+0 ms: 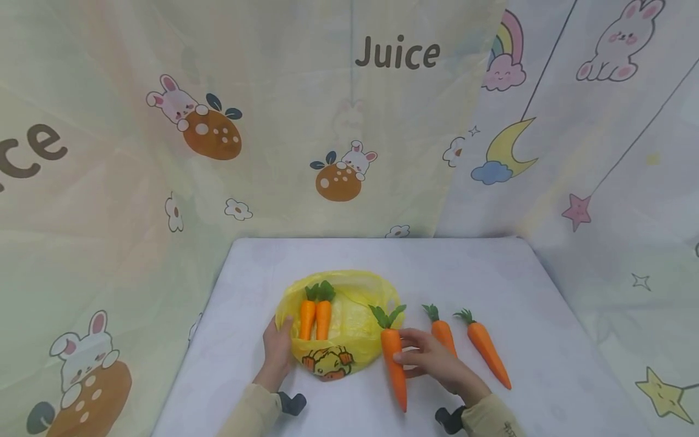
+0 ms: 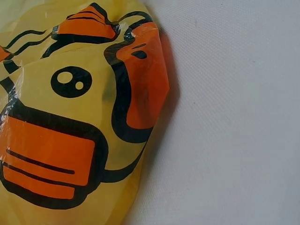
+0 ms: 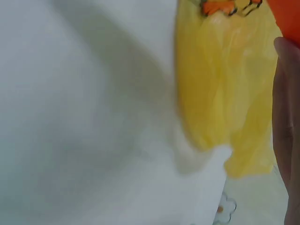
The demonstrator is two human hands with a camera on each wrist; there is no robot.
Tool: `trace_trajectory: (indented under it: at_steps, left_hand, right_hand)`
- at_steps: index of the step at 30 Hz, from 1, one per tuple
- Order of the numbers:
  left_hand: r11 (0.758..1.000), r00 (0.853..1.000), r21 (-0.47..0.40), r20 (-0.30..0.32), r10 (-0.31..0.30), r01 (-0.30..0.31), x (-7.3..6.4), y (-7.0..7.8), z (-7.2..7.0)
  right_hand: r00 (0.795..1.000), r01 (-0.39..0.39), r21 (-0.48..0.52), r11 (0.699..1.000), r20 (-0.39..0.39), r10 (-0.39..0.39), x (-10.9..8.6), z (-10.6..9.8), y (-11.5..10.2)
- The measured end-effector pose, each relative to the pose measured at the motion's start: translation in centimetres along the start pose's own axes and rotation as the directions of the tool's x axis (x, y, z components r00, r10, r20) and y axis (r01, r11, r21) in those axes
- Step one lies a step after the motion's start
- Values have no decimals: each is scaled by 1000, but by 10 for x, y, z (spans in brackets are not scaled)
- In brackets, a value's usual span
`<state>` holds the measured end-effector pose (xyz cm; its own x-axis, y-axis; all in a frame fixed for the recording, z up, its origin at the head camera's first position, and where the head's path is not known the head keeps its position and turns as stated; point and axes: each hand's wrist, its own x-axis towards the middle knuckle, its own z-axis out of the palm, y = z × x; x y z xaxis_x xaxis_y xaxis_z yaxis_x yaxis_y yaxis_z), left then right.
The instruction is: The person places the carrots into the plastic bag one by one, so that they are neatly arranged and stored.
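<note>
A yellow plastic bag (image 1: 349,349) printed with a duck face lies on the table, its mouth spread wide. Inside it, two carrots with green tops (image 1: 323,318) rest side by side toward the left. My left hand (image 1: 277,352) grips the bag's left rim; the left wrist view shows only the bag's duck print (image 2: 75,112) and table. Held by my right hand (image 1: 428,358) is another carrot (image 1: 397,376), leaf end away from me, at the bag's right edge. In the right wrist view, part of that carrot (image 3: 288,16) and some fingers (image 3: 283,112) show.
Two more carrots lie right of the bag: one (image 1: 443,332) partly hidden behind my right hand, the other (image 1: 488,353) farther right. A white-covered table (image 1: 262,258) bears everything. Printed cloth (image 1: 284,121) hangs behind it and at both sides.
</note>
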<state>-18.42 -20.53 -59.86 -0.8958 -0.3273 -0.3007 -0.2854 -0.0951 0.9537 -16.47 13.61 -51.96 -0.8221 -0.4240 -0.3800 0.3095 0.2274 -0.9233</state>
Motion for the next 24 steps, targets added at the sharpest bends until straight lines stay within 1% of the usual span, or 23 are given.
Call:
trace_trajectory:
  at_steps: [3,5,9,12,15,19,24]
  left_hand:
    - [1000,1000,12,-7,-4,4,0,0,-1]
    - [1000,1000,15,-8,-13,13,1,-1,-1]
    - [999,1000,21,-14,-28,29,2,-1,-2]
    - [999,999,27,-16,-32,33,2,0,-2]
    - [999,999,26,-14,-32,33,0,0,-3]
    - [999,1000,26,-16,-27,27,0,2,-3]
    - [999,1000,29,-11,-28,28,0,4,-3]
  right_hand:
    - [997,23,41,999,76,-26,9,14,-8]
    - [993,36,63,997,111,-43,15,22,-15]
    - [985,69,88,994,152,-82,27,35,-32]
    - [979,100,99,990,166,-116,35,42,-44]
    - [975,137,100,985,164,-152,43,48,-57]
    - [971,179,123,976,138,-196,57,52,-69]
    - [977,187,186,964,67,-203,79,54,-71]
